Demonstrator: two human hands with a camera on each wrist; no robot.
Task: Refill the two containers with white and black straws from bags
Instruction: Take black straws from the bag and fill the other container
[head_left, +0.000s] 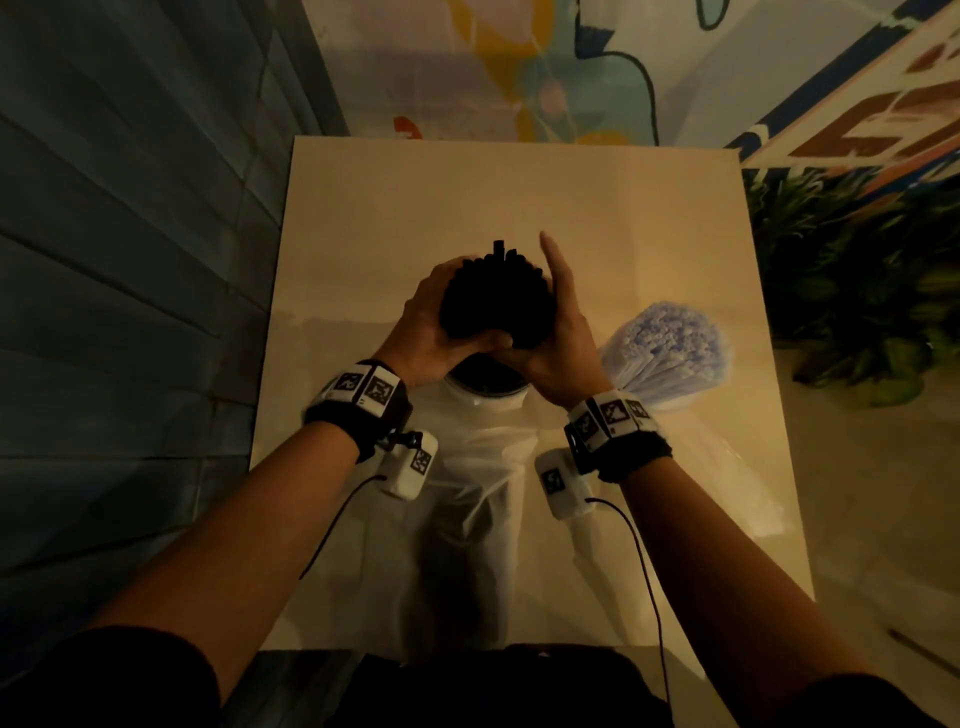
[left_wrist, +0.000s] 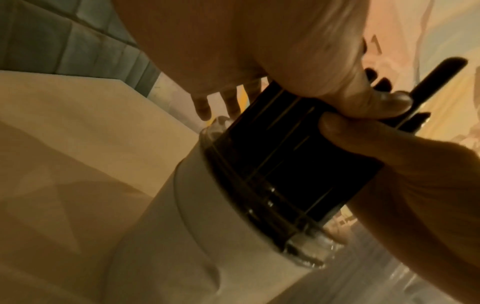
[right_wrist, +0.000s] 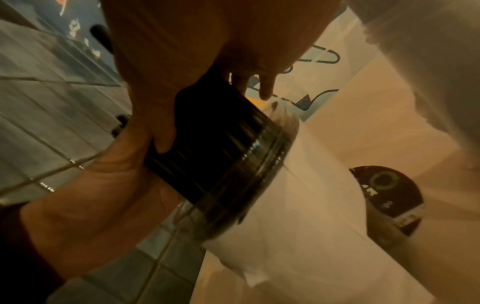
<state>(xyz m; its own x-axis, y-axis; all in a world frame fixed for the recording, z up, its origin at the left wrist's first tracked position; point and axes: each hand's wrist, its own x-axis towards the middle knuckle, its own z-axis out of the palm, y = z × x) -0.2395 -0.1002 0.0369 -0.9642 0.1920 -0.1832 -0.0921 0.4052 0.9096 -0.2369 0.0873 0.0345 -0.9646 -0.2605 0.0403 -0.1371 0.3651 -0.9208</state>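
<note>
A thick bundle of black straws (head_left: 496, 301) stands upright in a white-sided container (head_left: 488, 397) with a clear rim, near the middle of the table. My left hand (head_left: 431, 317) wraps the bundle's left side, fingers curled round its far side. My right hand (head_left: 563, 322) presses the right side with its thumb across the front and its fingers straight beside the bundle. One straw sticks up above the others. In the left wrist view both thumbs lie on the black straws (left_wrist: 280, 144) above the container (left_wrist: 207, 205). White straws (head_left: 670, 338) stand fanned out to the right.
A crumpled clear plastic bag (head_left: 478, 493) lies on the cream table (head_left: 415, 197) in front of the container. The white straws' container bears a round dark label (right_wrist: 384, 195). Green plants (head_left: 857, 291) sit right of the table, a tiled wall (head_left: 130, 260) left.
</note>
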